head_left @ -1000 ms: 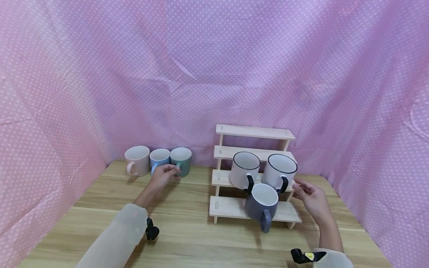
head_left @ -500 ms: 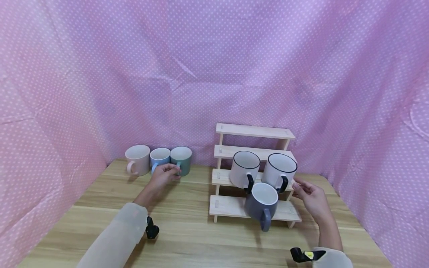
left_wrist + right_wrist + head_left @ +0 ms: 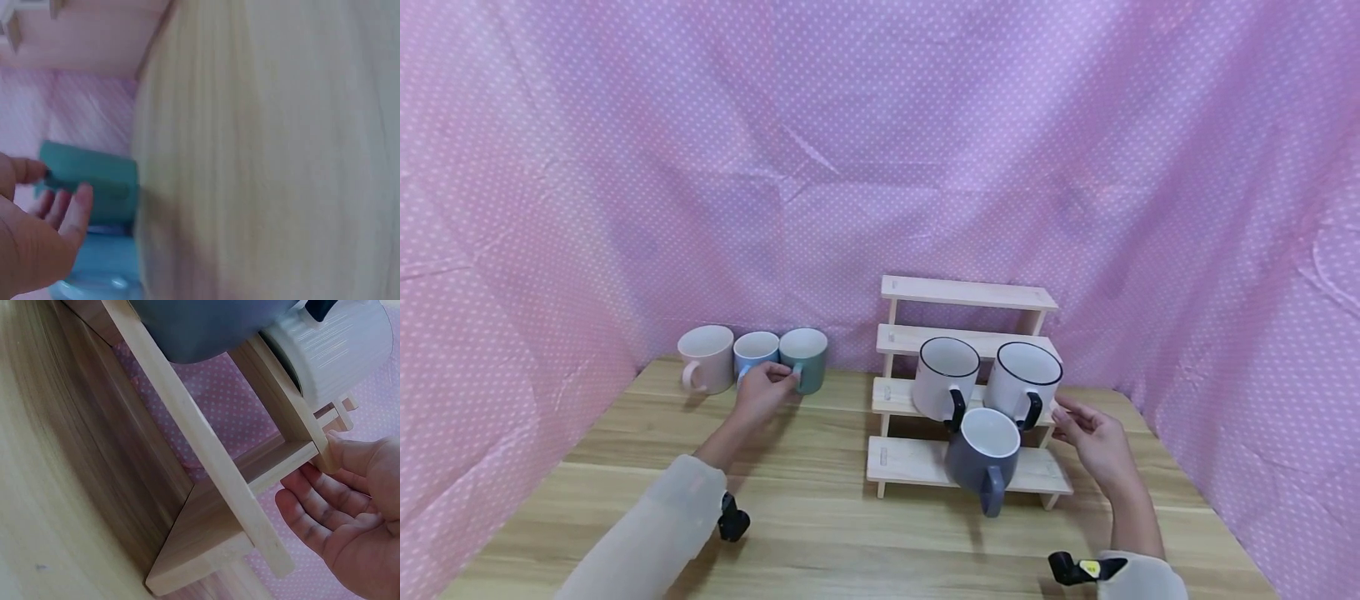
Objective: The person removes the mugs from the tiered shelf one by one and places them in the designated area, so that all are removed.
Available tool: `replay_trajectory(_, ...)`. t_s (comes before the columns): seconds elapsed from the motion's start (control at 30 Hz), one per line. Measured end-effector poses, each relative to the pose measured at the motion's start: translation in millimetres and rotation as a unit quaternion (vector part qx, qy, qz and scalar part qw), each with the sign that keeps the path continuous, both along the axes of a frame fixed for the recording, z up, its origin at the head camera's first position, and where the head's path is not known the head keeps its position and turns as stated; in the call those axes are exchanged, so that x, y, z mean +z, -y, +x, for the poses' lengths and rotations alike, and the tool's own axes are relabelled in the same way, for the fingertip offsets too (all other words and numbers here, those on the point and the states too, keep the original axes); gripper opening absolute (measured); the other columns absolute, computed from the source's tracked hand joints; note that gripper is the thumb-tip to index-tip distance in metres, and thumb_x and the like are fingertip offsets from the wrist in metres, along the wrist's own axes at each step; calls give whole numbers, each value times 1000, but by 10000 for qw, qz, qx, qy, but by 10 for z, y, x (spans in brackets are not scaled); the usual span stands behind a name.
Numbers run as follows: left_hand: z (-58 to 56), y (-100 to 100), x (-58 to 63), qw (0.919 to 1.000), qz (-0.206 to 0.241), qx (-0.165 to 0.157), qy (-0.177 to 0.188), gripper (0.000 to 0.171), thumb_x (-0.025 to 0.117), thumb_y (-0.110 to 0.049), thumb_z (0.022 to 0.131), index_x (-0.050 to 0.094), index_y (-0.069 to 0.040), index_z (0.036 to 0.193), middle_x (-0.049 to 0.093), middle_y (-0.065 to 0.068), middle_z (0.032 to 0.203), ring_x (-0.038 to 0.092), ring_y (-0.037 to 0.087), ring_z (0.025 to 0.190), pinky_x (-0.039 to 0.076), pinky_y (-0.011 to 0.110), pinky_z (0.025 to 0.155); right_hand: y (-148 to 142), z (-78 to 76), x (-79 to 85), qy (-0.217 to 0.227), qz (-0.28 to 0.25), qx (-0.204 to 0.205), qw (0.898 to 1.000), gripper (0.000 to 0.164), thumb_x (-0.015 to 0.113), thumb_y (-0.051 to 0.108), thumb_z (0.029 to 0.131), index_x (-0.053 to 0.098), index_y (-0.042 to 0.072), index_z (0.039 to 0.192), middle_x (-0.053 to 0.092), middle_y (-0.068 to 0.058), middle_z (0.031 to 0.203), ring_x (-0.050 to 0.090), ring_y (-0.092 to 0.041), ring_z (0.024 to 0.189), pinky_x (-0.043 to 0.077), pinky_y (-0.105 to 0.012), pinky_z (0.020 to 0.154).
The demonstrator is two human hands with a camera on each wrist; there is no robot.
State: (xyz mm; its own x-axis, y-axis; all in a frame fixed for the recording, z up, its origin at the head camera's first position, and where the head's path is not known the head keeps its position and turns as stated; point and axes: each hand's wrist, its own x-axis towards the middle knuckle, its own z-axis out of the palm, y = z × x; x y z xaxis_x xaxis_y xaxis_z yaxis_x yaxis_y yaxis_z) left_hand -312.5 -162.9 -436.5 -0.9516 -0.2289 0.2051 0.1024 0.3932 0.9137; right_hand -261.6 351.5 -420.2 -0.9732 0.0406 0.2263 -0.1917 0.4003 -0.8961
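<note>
My left hand (image 3: 762, 396) is at the handle of a green mug (image 3: 811, 375), in front of a light blue mug (image 3: 752, 361). In the left wrist view its thumb and fingers stand apart beside the green mug (image 3: 94, 169), not closed round it. My right hand (image 3: 1097, 442) holds the right end of a tiered wooden shelf (image 3: 917, 461), thumb on the board's edge and fingers behind it, as the right wrist view shows. Two white mugs with black rims, a left one (image 3: 936, 392) and a right one (image 3: 1011, 392), sit on a middle tier. A dark grey mug (image 3: 973, 462) stands on the lowest.
A pale pink mug (image 3: 718, 367) stands at the left end of the mug row by the back curtain. Pink dotted cloth (image 3: 850, 208) encloses the wooden table (image 3: 842, 533) at the back and sides. The grey mug's handle juts past the shelf's front.
My left hand has drawn back slightly to the left from the green mug's handle. The right hand, the shelf and the mugs look unmoved.
</note>
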Motion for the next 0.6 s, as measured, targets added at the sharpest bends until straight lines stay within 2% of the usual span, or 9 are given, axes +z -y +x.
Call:
replay_trajectory(0.1, 43, -35, 132, 9984, -373, 382, -170, 21, 70, -15, 91, 68, 2, 101, 72, 16, 94, 68, 24, 87, 54, 26, 72, 7, -3, 10, 34, 1, 20, 10000, 51, 57, 23, 107, 48, -11, 145, 60, -30, 134, 68, -1, 90, 60, -24, 84)
replay_trajectory(0.2, 64, -56, 262, 9983, -423, 337, -206, 21, 69, -15, 93, 68, 2, 105, 72, 16, 97, 67, 22, 87, 54, 23, 71, 9, -2, 18, 35, -40, 20, 10000, 51, 58, 21, 107, 48, -12, 144, 61, -30, 133, 68, -1, 89, 60, -24, 84)
replay_trajectory(0.33, 110, -125, 397, 9992, -365, -46, -132, 22, 69, -16, 95, 69, 3, 107, 72, 13, 94, 67, 14, 79, 53, 18, 66, 1, 1, 15, 28, -63, 4, 10000, 51, 58, 19, 106, 47, -14, 143, 66, -23, 127, 68, 0, 88, 59, -21, 83)
replay_trajectory(0.43, 173, -245, 476, 9987, -347, -383, -35, 22, 69, -17, 96, 70, 2, 107, 72, 11, 93, 66, 14, 78, 53, 21, 68, -3, -2, 7, 12, -30, -20, 10000, 50, 57, 20, 107, 48, -14, 142, 67, -21, 125, 68, 0, 88, 59, -19, 81)
replay_trajectory(0.6, 279, -540, 570, 9950, -19, -997, 53, 19, 67, -14, 97, 69, 2, 107, 71, 13, 95, 70, 29, 87, 62, 33, 77, 3, -4, 6, -42, 42, -42, 10000, 50, 57, 21, 107, 49, -13, 142, 65, -25, 126, 68, 0, 87, 59, -20, 81)
